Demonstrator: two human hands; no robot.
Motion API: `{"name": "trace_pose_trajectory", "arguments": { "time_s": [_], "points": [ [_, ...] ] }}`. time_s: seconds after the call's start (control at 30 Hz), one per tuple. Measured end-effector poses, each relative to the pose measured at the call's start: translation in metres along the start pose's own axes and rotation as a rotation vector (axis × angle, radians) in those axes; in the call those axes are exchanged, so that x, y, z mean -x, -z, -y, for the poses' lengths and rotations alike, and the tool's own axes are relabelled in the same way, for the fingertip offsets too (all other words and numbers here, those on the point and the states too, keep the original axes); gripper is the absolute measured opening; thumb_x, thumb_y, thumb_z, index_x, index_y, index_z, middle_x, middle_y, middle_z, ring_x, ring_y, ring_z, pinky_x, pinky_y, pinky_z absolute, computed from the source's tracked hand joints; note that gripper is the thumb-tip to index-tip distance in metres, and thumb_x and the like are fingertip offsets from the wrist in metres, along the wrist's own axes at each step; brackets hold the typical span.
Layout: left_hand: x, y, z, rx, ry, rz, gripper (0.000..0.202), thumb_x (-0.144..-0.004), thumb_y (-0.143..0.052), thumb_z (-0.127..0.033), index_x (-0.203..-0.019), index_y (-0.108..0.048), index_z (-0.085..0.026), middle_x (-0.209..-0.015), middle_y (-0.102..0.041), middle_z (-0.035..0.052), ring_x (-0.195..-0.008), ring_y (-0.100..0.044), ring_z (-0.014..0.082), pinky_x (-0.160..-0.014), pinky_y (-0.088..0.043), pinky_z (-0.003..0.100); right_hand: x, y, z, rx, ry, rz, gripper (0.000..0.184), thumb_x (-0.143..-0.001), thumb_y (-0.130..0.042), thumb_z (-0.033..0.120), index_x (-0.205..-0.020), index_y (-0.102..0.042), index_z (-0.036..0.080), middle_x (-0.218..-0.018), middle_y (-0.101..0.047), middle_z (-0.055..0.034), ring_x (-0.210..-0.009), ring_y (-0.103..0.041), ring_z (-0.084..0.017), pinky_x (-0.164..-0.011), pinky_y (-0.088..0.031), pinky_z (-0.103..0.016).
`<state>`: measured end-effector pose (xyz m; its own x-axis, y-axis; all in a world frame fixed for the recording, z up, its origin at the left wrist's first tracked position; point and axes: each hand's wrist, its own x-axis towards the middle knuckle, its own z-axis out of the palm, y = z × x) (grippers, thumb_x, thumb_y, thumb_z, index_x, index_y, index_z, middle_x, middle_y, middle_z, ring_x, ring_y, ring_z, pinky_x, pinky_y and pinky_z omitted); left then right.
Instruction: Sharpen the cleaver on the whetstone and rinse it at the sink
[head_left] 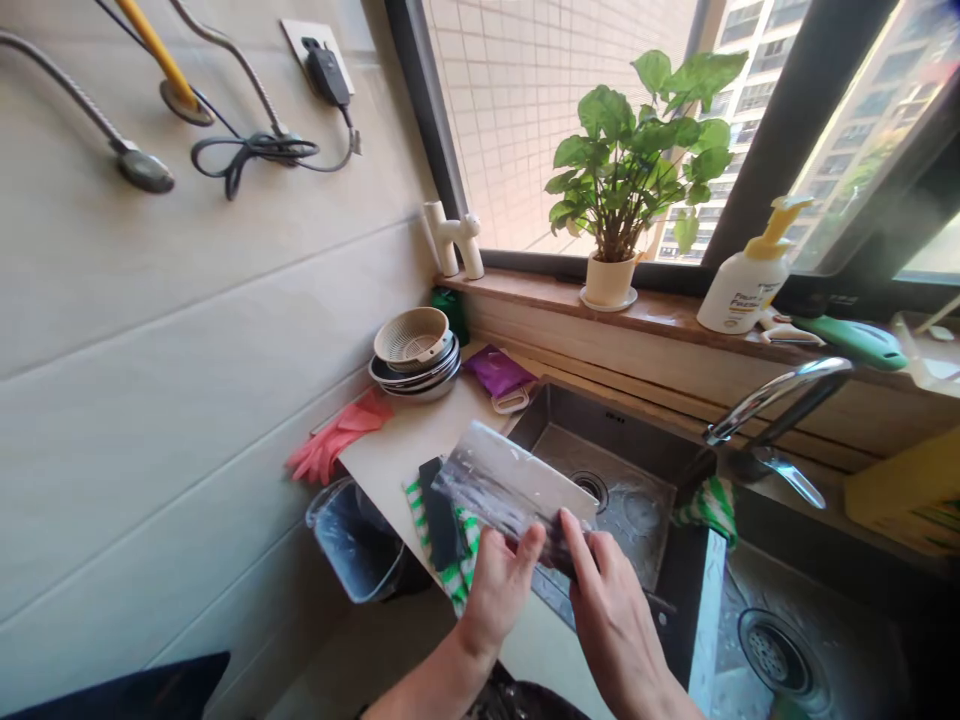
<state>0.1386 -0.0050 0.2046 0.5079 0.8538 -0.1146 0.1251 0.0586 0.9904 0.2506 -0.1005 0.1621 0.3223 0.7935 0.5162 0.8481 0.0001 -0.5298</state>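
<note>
Beyond the hands, a pale counter (pixel 420 430) meets a tiled wall (pixel 187 300) and a wooden window ledge (pixel 637 310). Just ahead sits a stainless steel sink (pixel 600 430), with a chrome faucet (pixel 780 400) to its right. A second sink drain (pixel 776 650) shows lower right. Left of the hands, a small colander (pixel 411 338) rests on stacked plates (pixel 416 378), near pink rubber gloves (pixel 337 435) and a lined bin (pixel 352 540). A potted plant (pixel 622 170) and pump bottle (pixel 746 275) stand on the ledge. The left hand (pixel 499 590) and right hand (pixel 611 610) pinch a clear plastic packet (pixel 510 495) between fingers and thumbs, holding it above the counter's edge beside the sink.
</note>
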Motion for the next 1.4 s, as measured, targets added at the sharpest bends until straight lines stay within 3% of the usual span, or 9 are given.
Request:
{"name": "trace_pose_trajectory", "arguments": {
  "time_s": [0.1,0.3,0.5,0.7,0.87,0.97,1.07,1.23,1.4],
  "points": [
    [0.006,0.005,-0.001,-0.047,-0.070,-0.202,0.050,-0.084,-0.057,-0.067,-0.086,-0.075,-0.021,-0.079,-0.071,0.0103,-0.085,-0.064,0.0275,-0.083,-0.052,0.035,0.000,-0.001,0.009,0.012,0.142,0.014,0.076,-0.090,-0.034,0.004,-0.158,-0.009,0.025,-0.098,-0.065,-0.0111,-0.081,-0.067,-0.023,-0.071,-0.061,-0.035],
    [0.014,0.015,0.024,0.113,-0.028,-0.274,0.043,-0.087,-0.059,-0.060,-0.086,-0.072,-0.018,-0.075,-0.070,0.0078,-0.083,-0.065,0.0262,-0.078,-0.052,0.034,0.004,0.003,0.017,0.073,0.201,0.037,0.079,-0.088,-0.036,0.003,-0.158,-0.005,0.019,-0.090,-0.067,-0.0101,-0.074,-0.068,-0.024,-0.063,-0.061,-0.032],
    [0.012,0.018,0.042,0.184,0.061,-0.309,0.051,-0.084,-0.057,-0.069,-0.079,-0.067,-0.019,-0.071,-0.067,0.0075,-0.075,-0.066,0.0244,-0.070,-0.053,0.034,0.009,-0.004,0.013,0.108,0.143,0.101,0.064,-0.088,-0.042,0.009,-0.149,-0.036,0.027,-0.076,-0.063,-0.0049,-0.061,-0.063,-0.022,-0.051,-0.052,-0.029],
    [0.048,0.055,0.037,-0.071,-0.166,-0.021,0.060,-0.092,-0.045,-0.066,-0.117,-0.069,-0.017,-0.105,-0.073,0.0144,-0.096,-0.069,0.0263,-0.090,-0.052,0.036,-0.011,-0.032,0.002,-0.694,-0.386,0.433,0.021,-0.093,-0.052,0.043,-0.098,-0.061,0.025,-0.063,-0.058,0.0018,-0.051,-0.054,-0.015,-0.050,-0.045,-0.025],
    [0.075,0.067,0.053,-0.407,-0.299,-0.132,0.054,-0.099,-0.039,-0.052,-0.140,-0.055,-0.020,-0.136,-0.060,0.0155,-0.129,-0.054,0.0275,-0.111,-0.039,0.039,-0.017,-0.086,0.007,-1.338,-1.017,0.626,0.050,-0.079,-0.065,0.065,-0.068,-0.043,0.022,-0.055,-0.046,0.0083,-0.040,-0.033,-0.004,-0.039,-0.029,-0.016],
    [0.048,0.066,0.067,-0.608,-0.423,-0.153,0.077,-0.097,-0.031,-0.062,-0.156,-0.023,-0.014,-0.158,-0.031,0.0196,-0.147,-0.026,0.0319,-0.121,-0.021,0.049,-0.004,-0.117,0.010,-1.333,-1.110,0.724,0.055,-0.072,-0.069,0.070,-0.066,-0.045,0.021,-0.046,-0.042,0.0090,-0.039,-0.033,-0.003,-0.038,-0.030,-0.015],
    [-0.003,0.074,0.082,-0.853,-0.379,-0.181,0.093,-0.093,-0.027,-0.071,-0.155,-0.014,-0.003,-0.161,-0.010,0.0262,-0.150,-0.003,0.0368,-0.120,-0.014,0.057,0.008,-0.137,0.013,-1.288,-1.106,0.760,0.059,-0.065,-0.071,0.076,-0.067,-0.047,0.021,-0.047,-0.046,0.0081,-0.038,-0.036,-0.005,-0.037,-0.034,-0.016],
    [-0.073,0.094,0.113,-1.066,-0.125,-0.207,0.090,-0.095,-0.027,-0.067,-0.150,-0.023,0.004,-0.159,-0.009,0.0290,-0.149,0.000,0.0371,-0.120,-0.019,0.055,0.005,-0.150,0.019,-1.237,-1.100,0.811,0.062,-0.058,-0.075,0.075,-0.071,-0.047,0.022,-0.051,-0.051,0.0083,-0.037,-0.036,-0.004,-0.034,-0.033,-0.017],
    [-0.081,0.087,0.138,-1.127,0.028,-0.211,0.080,-0.096,-0.034,-0.053,-0.150,-0.024,0.005,-0.160,-0.010,0.0264,-0.149,-0.004,0.0369,-0.120,-0.019,0.055,0.017,-0.155,0.011,-1.121,-1.081,0.798,0.066,-0.053,-0.075,0.079,-0.068,-0.044,0.023,-0.050,-0.049,0.0100,-0.035,-0.035,-0.004,-0.032,-0.031,-0.018]
  ]
}}
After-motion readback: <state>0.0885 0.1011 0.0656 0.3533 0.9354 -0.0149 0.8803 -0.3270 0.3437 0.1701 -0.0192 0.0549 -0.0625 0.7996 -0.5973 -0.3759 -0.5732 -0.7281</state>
